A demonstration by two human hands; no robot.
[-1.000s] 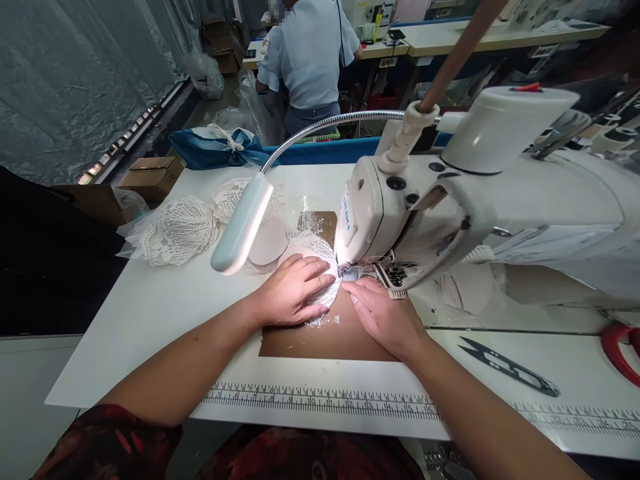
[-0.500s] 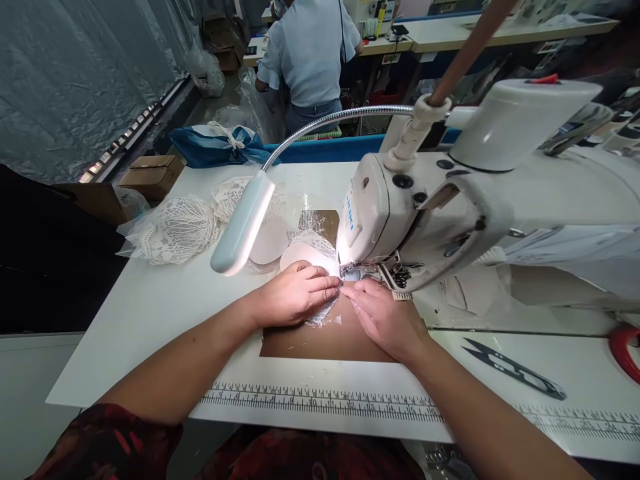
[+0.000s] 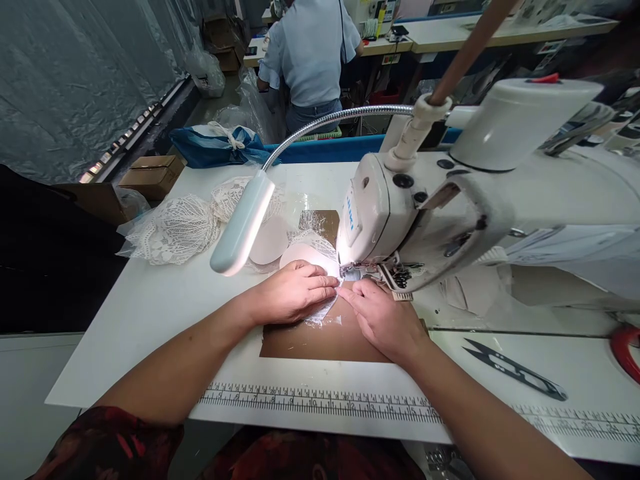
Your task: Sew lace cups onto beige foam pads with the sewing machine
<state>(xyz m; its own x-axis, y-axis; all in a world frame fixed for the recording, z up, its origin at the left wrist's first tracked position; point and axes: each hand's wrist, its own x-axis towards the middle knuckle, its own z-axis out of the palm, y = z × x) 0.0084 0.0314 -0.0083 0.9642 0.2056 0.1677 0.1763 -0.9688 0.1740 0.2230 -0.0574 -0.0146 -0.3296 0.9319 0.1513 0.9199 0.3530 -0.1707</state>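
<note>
A pale rounded cup piece with white lace [image 3: 305, 255] lies beneath the sewing machine head [image 3: 365, 213], at its needle area. My left hand [image 3: 297, 292] rests on this lace cup, fingers stretched out and pointing toward the needle. From the other side, my right hand [image 3: 383, 320] meets the lace edge with an extended index finger; its other fingers are curled in. The fingertips of both hands almost touch just in front of the presser foot. Brown board [image 3: 320, 343] lies under the work. My left hand hides part of the cup.
A lamp [image 3: 243, 223] on a bent metal neck hangs over the left side. Lace cups [image 3: 175, 230] in plastic lie behind it. Thread snips [image 3: 517, 370] and red-handled scissors [image 3: 625, 353] lie at right. A ruler strip [image 3: 320, 403] runs along the front edge. Another person [image 3: 313, 53] sits ahead.
My right hand has shifted slightly left, and its fingers are more curled behind the index finger. My left hand has drawn back a little. The machine and lamp stay put.
</note>
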